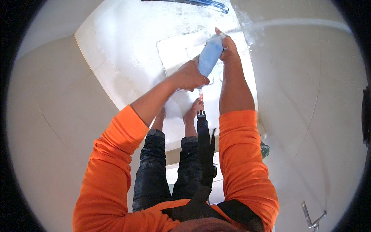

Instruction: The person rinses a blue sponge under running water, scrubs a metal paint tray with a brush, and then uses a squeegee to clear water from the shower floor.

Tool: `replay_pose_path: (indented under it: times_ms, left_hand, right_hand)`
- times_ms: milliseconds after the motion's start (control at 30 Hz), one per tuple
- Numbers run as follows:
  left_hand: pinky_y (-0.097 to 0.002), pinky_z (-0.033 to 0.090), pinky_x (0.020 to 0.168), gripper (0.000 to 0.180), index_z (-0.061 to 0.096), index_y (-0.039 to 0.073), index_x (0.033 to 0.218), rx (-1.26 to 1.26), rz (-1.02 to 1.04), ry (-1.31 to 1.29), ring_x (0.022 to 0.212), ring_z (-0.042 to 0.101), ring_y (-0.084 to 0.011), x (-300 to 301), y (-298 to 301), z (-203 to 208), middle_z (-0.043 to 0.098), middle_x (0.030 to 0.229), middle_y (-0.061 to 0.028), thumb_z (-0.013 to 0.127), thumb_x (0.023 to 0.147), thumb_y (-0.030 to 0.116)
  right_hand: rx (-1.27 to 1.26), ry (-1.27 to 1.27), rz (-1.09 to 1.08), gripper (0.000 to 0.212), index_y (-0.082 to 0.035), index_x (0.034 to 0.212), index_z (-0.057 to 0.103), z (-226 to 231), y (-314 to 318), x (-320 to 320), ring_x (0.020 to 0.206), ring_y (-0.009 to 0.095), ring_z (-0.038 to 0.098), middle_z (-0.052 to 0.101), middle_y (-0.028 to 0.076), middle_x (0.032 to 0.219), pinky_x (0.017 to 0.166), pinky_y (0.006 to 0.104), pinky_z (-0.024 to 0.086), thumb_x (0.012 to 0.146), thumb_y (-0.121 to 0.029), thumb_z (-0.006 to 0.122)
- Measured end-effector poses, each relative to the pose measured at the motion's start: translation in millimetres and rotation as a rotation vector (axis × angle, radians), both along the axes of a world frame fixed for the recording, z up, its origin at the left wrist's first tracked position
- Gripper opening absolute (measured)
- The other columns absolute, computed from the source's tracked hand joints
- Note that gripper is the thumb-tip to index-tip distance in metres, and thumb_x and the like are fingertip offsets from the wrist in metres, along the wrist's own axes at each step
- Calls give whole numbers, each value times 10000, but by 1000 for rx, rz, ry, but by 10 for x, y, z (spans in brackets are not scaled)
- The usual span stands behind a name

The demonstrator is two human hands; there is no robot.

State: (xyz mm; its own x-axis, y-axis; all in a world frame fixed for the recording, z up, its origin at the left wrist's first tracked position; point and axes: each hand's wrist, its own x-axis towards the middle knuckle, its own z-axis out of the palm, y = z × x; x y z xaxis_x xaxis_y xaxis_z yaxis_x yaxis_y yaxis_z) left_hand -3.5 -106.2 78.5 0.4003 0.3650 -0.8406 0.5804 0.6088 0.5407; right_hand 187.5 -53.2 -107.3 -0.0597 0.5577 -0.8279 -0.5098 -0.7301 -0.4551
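A light-blue, elongated bottle-shaped thing (pixel 211 56) is tilted between my two hands, over the white wet floor. My left hand (pixel 192 75) wraps round its nearer, lower end. At the far upper end, my right hand (pixel 228 45) grips it with the thumb stretched out. What exactly it is cannot be made out. Just below my left hand shows a small pinkish-red and white piece (pixel 201 94), close to my bare foot (pixel 194 109); whether it joins the blue thing is unclear.
Pale walls rise on both sides. A long dark-blue strip-like object (pixel 193 4) lies at the far edge. A square outline (pixel 164 48) marks the floor. A black buckled strap (pixel 203 135) hangs before me. Something green (pixel 264 150) and a metal tap (pixel 312 220) are at right.
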Motion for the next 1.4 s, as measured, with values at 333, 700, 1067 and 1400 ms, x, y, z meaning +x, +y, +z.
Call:
replay_pose_path:
  times_ms: [333, 700, 1067, 1400]
  left_hand:
    - [-345, 532, 489, 407, 557, -57, 1069, -223, 223, -16, 763, 654, -232, -209, 100, -314, 644, 930, -143, 717, 758, 151]
    - [-383, 572, 675, 409, 574, -47, 1064, 695, -397, 361, 605, 683, -297, 36, 226, -556, 687, 772, -199, 669, 780, 230]
    - [-293, 496, 441, 463, 530, -91, 1111, 36, 89, 50, 606, 625, -194, -32, 94, -95, 642, 834, -162, 702, 771, 170]
    - [-305, 520, 553, 512, 545, -27, 1182, -360, 361, -290, 683, 618, -189, -333, -295, 108, 637, 882, -115, 740, 763, 194]
  right_hand:
    - [143, -96, 96, 437, 28, 1178, 561, 394, 57, -521, 818, 330, 653, 620, 215, 1019, 786, 467, 558, 961, -346, 496]
    - [-62, -782, 386, 706, 178, 1192, 522, 835, -160, -886, 962, 336, 653, 623, 263, 1135, 821, 388, 543, 753, -296, 807]
    - [-41, -59, 24, 399, 31, 1053, 615, 463, 82, -418, 771, 293, 647, 636, 191, 953, 650, 450, 565, 759, -175, 789]
    - [121, 33, -288, 182, -21, 1022, 547, -229, 92, 152, 686, 294, 584, 573, 170, 850, 657, 445, 540, 911, -162, 512]
